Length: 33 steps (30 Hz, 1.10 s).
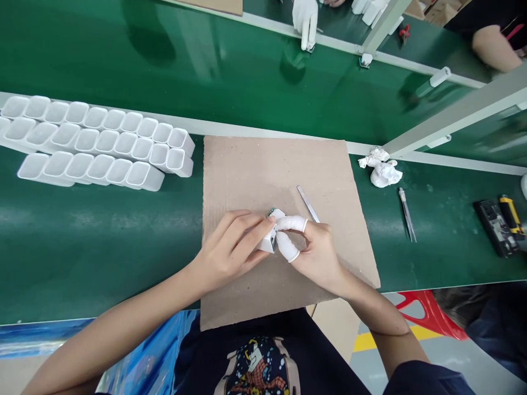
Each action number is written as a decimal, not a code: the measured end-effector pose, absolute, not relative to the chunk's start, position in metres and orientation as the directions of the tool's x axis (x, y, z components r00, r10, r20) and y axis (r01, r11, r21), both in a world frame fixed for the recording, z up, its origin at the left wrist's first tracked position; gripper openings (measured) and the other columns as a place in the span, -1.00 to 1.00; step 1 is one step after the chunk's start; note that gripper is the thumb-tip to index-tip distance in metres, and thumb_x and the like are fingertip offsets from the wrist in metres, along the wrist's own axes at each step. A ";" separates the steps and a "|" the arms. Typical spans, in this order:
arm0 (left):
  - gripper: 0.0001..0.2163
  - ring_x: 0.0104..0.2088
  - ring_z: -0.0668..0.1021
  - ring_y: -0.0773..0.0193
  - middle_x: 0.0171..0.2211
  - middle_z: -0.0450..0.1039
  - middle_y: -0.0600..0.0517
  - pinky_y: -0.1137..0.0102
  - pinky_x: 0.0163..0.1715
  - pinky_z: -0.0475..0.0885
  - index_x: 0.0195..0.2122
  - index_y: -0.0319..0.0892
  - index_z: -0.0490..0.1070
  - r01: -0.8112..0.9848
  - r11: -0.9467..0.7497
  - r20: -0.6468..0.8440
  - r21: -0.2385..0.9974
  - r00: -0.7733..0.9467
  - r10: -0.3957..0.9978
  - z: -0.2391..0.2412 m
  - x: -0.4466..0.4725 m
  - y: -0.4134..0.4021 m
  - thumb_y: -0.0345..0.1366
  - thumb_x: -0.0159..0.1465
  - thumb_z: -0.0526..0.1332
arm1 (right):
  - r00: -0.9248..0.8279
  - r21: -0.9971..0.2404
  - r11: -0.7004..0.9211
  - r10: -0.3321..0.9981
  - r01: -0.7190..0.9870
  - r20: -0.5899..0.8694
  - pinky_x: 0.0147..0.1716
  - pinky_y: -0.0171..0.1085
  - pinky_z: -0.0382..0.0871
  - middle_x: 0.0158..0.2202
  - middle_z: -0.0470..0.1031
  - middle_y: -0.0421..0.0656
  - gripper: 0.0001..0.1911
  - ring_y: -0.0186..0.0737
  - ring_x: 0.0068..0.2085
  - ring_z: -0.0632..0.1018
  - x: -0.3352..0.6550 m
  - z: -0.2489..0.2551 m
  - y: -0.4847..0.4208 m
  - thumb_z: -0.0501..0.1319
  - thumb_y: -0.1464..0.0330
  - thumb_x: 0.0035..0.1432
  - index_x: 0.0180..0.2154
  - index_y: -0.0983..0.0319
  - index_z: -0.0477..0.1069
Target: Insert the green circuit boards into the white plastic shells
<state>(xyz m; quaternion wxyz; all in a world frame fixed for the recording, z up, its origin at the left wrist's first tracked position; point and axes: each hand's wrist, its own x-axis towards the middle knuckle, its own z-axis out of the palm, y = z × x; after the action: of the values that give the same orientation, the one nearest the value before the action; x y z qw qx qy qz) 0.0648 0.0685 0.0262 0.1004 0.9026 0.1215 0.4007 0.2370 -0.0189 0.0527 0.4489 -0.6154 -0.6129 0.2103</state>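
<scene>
Over a sheet of brown cardboard (247,175), my left hand (233,244) is closed around a small white plastic housing (267,243). White finger cots cover the thumb and index finger of my right hand (315,247), which pinch at the housing's open end. A small white piece with a green edge (276,213) shows just above the fingertips; how it joins the housing is hidden. Beside my right hand, metal tweezers (307,202) lie on the cardboard, their lower end hidden behind the hand.
Rows of white open-topped housings (94,140) stand at the left. Crumpled white tissue (385,173), a second slim metal tool (407,214) and a black case with a yellow-handled tool (500,225) lie right. Across the divider, a co-worker's gloved hand (305,24) touches a small part.
</scene>
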 end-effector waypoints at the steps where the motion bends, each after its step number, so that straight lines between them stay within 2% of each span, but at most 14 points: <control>1: -0.50 -0.17 0.56 0.07 -0.16 0.53 -0.18 0.22 -0.16 0.56 0.18 -0.36 0.35 0.137 -0.956 0.699 0.259 0.656 0.283 0.026 0.065 0.068 -0.35 0.24 0.38 | 0.164 -0.802 0.149 0.942 0.579 0.293 -0.38 -0.31 0.56 -0.36 0.65 -0.24 -0.80 -0.27 -0.37 0.66 0.237 0.052 -0.019 0.16 0.47 0.17 -0.25 0.15 0.53; 5: -0.49 -0.15 0.56 0.06 -0.15 0.54 -0.19 0.21 -0.18 0.57 0.23 -0.37 0.31 0.132 -0.968 0.700 0.213 0.671 0.245 0.026 0.064 0.068 -0.33 0.29 0.34 | 0.171 -0.795 0.134 0.943 0.592 0.286 -0.42 -0.34 0.52 -0.40 0.64 -0.25 -0.82 -0.30 -0.42 0.64 0.238 0.051 -0.019 0.16 0.47 0.17 -0.29 0.17 0.53; 10: -0.50 -0.15 0.57 0.08 -0.15 0.54 -0.14 0.23 -0.19 0.59 0.22 -0.27 0.34 0.128 -0.968 0.697 0.216 0.674 0.245 0.022 0.063 0.070 -0.32 0.27 0.36 | 0.152 -0.803 0.138 0.950 0.580 0.273 -0.47 -0.38 0.45 -0.46 0.61 -0.27 -0.84 -0.35 -0.47 0.60 0.240 0.052 -0.019 0.17 0.48 0.17 -0.35 0.20 0.52; 14: -0.47 -0.15 0.57 0.05 -0.17 0.54 -0.20 0.22 -0.20 0.59 0.18 -0.41 0.36 0.097 -0.976 0.697 0.193 0.687 0.206 0.022 0.063 0.071 -0.36 0.21 0.41 | 0.147 -0.790 0.137 0.950 0.597 0.276 -0.48 -0.40 0.41 -0.48 0.60 -0.27 -0.82 -0.38 -0.49 0.57 0.242 0.052 -0.019 0.17 0.47 0.19 -0.41 0.20 0.50; 21: -0.51 -0.14 0.55 0.01 -0.17 0.53 -0.26 0.20 -0.21 0.59 0.12 -0.52 0.36 0.052 -0.988 0.649 0.143 0.749 0.133 0.022 0.061 0.075 -0.41 0.21 0.40 | 0.116 -0.787 0.055 0.980 0.614 0.159 -0.52 -0.40 0.33 -0.54 0.54 -0.26 -0.83 -0.39 -0.53 0.50 0.246 0.054 -0.019 0.17 0.47 0.19 -0.41 0.23 0.51; 24: -0.51 -0.13 0.56 0.05 -0.14 0.51 -0.24 0.21 -0.20 0.58 0.18 -0.45 0.33 0.019 -0.968 0.643 0.252 0.744 0.182 0.022 0.063 0.075 -0.40 0.26 0.36 | 0.098 -0.798 0.073 0.982 0.598 0.164 -0.48 -0.39 0.38 -0.48 0.58 -0.23 -0.84 -0.36 -0.50 0.55 0.248 0.054 -0.019 0.17 0.48 0.19 -0.39 0.24 0.50; 28: -0.51 -0.19 0.57 0.18 -0.15 0.47 -0.12 0.32 -0.23 0.55 0.21 -0.27 0.33 0.027 -0.873 0.635 0.488 0.675 0.376 0.026 0.066 0.073 -0.40 0.26 0.35 | 0.055 -0.854 0.185 0.969 0.487 0.241 -0.34 -0.36 0.52 -0.33 0.65 -0.21 -0.84 -0.33 -0.35 0.65 0.251 0.058 -0.020 0.17 0.48 0.28 -0.25 0.20 0.53; 31: -0.50 -0.18 0.56 0.21 -0.15 0.47 -0.08 0.35 -0.22 0.54 0.21 -0.21 0.34 0.065 -0.855 0.643 0.515 0.630 0.435 0.029 0.067 0.071 -0.39 0.25 0.37 | 0.105 -0.813 0.299 0.911 0.500 0.399 -0.15 -0.26 0.60 -0.21 0.66 -0.17 -0.79 -0.26 -0.17 0.67 0.250 0.061 -0.022 0.17 0.51 0.29 -0.13 0.17 0.51; 33: -0.52 -0.17 0.56 0.21 -0.14 0.46 -0.08 0.36 -0.19 0.53 0.21 -0.21 0.34 0.071 -0.849 0.645 0.524 0.617 0.450 0.030 0.067 0.070 -0.39 0.27 0.35 | 0.076 -0.728 0.388 0.854 0.566 0.515 -0.06 -0.15 0.61 -0.12 0.63 -0.11 -0.73 -0.20 -0.07 0.66 0.248 0.059 -0.025 0.18 0.52 0.27 -0.04 0.16 0.49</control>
<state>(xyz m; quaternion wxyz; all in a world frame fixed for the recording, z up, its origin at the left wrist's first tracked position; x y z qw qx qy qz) 0.0668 0.0699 0.0303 0.2304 0.8693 0.1497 0.4109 0.2482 -0.0248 0.0590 0.5026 -0.5344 -0.6643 0.1433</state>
